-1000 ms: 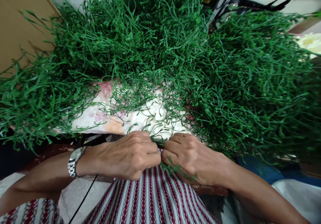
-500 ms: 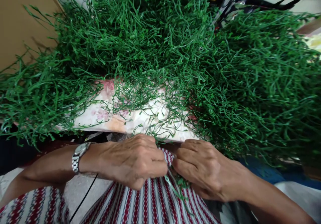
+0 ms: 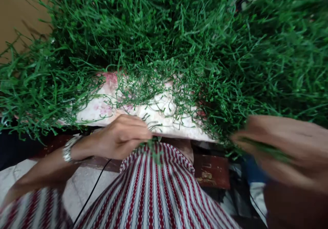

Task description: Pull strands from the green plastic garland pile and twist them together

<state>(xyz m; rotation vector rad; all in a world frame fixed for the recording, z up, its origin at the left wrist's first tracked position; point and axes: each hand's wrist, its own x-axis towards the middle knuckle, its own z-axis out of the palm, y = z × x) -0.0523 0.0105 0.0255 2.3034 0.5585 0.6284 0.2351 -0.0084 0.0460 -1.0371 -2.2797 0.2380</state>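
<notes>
Huge heap of green plastic-looking stems (image 3: 143, 27) across top half, mounded left, middle and right, hiding most of the surface underneath and blocking view of anything behind. Next, red-and-white striped garment (image 3: 153, 194), draped at bottom centre. Then floral cloth (image 3: 102, 109), bare only in a strip near front edge, loose stems straggling over it. Tan panel (image 3: 23, 13) at upper left, partly behind heap. Right hand (image 3: 284, 147), motion-blurred, in front of heap's right front edge; fingers curled, clamped on green strands (image 3: 271, 150), exact count unclear. Left hand (image 3: 125, 135) just at cloth's front edge, above garment; thumb and fingers together, pinching 1 blurred green sprig (image 3: 155, 150) below fingertips. Hands well apart, 2 in view. Dark red worn bench (image 3: 214, 171) under cloth edge, partly covered by garment. Silver wristwatch (image 3: 68, 150) on left wrist. Thin black cable (image 3: 93, 188) running diagonally at lower left, near garment.
</notes>
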